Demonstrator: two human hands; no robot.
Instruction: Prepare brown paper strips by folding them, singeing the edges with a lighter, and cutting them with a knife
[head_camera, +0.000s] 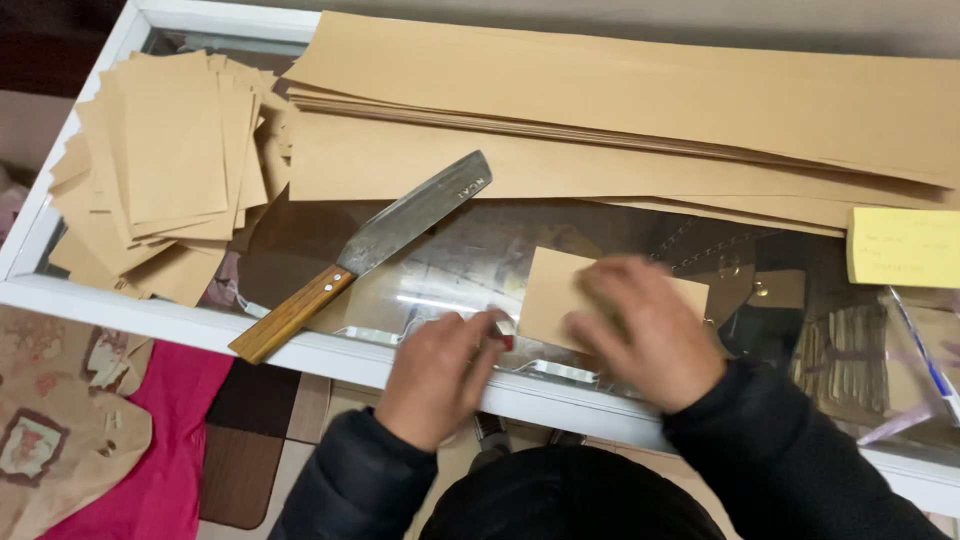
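Dark sleeves fill the bottom of the frame. Above them, at lower centre, the right hand (645, 335) lies flat with fingers spread on a small brown paper sheet (548, 290) on the glass counter (450, 262). The left hand (440, 372) is curled, pinching a small red-and-white object (506, 332) at the sheet's left edge; what it is I cannot tell. Pressing evenly should keep the sheet from slipping. A wooden-handled knife (370, 250) lies idle left of centre, cut sheets (165, 165) upper left, long paper strips (620, 120) along the top.
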